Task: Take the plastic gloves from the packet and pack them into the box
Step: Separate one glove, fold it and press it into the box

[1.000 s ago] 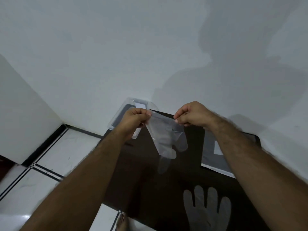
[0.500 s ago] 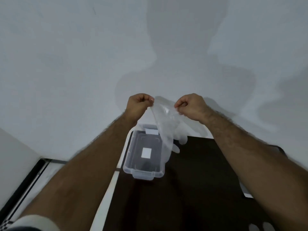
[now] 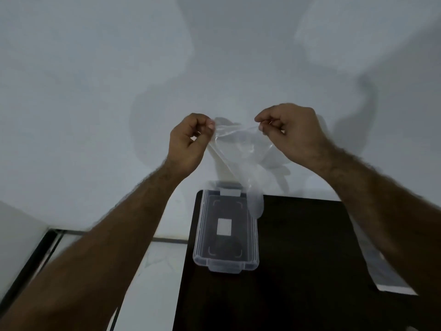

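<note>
A clear plastic glove (image 3: pixel 238 151) hangs in the air, cuff up and fingers drooping down. My left hand (image 3: pixel 188 142) pinches one side of the cuff and my right hand (image 3: pixel 293 132) pinches the other, holding it stretched between them. Below, a clear plastic box (image 3: pixel 226 263) stands on the far left corner of a dark table (image 3: pixel 298 271). The glove's fingertips dangle just above the box's far right corner. The grey packet (image 3: pixel 384 275) lies at the table's right side, mostly hidden by my right forearm.
A pale wall fills the upper view, close behind the table. White floor tiles (image 3: pixel 164 261) with dark joints lie left of the table, bordered by a black skirting strip (image 3: pixel 31 261).
Both hands have lifted the glove higher and moved it over the box. The view has tilted, so the box now lies nearer and the loose glove on the table is out of view.
</note>
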Tool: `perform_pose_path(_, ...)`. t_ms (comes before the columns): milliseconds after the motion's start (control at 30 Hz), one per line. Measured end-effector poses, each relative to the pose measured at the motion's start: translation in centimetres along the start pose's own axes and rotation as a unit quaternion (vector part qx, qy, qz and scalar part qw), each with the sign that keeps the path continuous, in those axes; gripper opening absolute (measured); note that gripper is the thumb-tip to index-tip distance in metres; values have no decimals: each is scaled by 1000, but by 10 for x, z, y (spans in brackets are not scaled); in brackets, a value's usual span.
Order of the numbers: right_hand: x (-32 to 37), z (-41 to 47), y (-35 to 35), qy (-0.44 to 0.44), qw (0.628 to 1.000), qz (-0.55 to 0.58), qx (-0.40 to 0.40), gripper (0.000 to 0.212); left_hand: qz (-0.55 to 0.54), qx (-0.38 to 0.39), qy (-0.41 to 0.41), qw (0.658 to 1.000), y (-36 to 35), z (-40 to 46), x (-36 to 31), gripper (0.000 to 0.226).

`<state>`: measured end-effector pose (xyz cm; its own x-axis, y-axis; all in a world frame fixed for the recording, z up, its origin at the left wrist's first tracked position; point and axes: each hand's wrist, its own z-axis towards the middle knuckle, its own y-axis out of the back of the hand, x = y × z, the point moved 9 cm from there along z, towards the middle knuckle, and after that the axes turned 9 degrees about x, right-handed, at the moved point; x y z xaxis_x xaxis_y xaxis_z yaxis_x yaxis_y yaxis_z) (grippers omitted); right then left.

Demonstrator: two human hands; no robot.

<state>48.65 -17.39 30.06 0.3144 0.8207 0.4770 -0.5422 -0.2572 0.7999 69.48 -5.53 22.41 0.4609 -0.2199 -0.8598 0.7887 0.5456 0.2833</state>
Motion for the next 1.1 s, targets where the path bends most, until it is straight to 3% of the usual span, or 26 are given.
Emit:
perform_pose_path(167, 25, -27, -15, 68, 997, -46, 11, 18, 66, -21, -57, 996, 4, -48, -10, 6)
perform_pose_path(300, 32, -52, -38, 108, 989, -94, 39, 19, 108, -25, -56, 992, 1, -85, -2, 14)
perform_pose_path(467, 26, -74, -67, 108, 985, -98, 93, 21, 28, -12, 13, 999, -10, -117, 16, 7)
perform_pose_path(600, 18, -53, -54, 86, 992, -69, 64, 19, -19, 32, 92, 995, -17, -105, 27, 6)
perform_pose_path(867, -10, 8, -44, 0, 997, -24, 79, 22, 46, 76, 185, 979, -26, -32, 30, 10)
perform_pose_path(1100, 2, 13, -19, 23, 997, -60, 36, 23, 109, 16, 61, 992, -7, -4, 2, 11)
